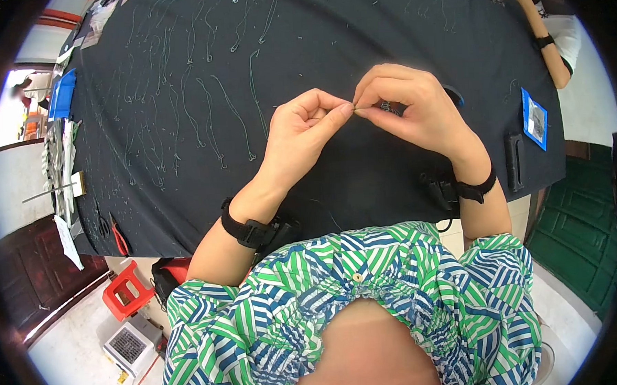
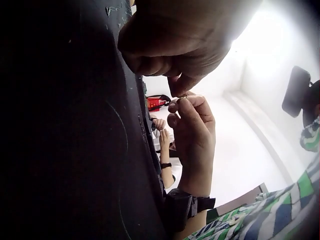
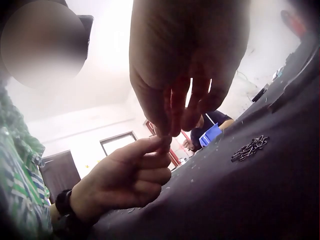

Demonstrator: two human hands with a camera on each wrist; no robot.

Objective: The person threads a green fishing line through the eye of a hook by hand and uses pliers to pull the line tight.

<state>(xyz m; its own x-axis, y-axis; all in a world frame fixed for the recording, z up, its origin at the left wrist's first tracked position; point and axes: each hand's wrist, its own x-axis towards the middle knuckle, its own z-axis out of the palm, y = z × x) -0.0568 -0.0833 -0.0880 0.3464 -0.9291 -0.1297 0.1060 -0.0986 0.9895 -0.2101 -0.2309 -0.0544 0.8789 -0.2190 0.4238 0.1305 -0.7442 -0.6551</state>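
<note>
Both hands meet above the black cloth, fingertips nearly touching. My left hand pinches a tiny thin item between thumb and forefinger, and my right hand pinches at the same spot from the other side. In the left wrist view a small thin thing shows between the fingertips; its shape is too small to tell. A pile of small dark metal pieces lies on the cloth in the right wrist view, partly seen behind my right hand in the head view.
Green looped threads lie across the black cloth at left. Red-handled pliers rest at the left front edge. A blue packet and a black case lie at right. Another person's arm reaches in at upper right.
</note>
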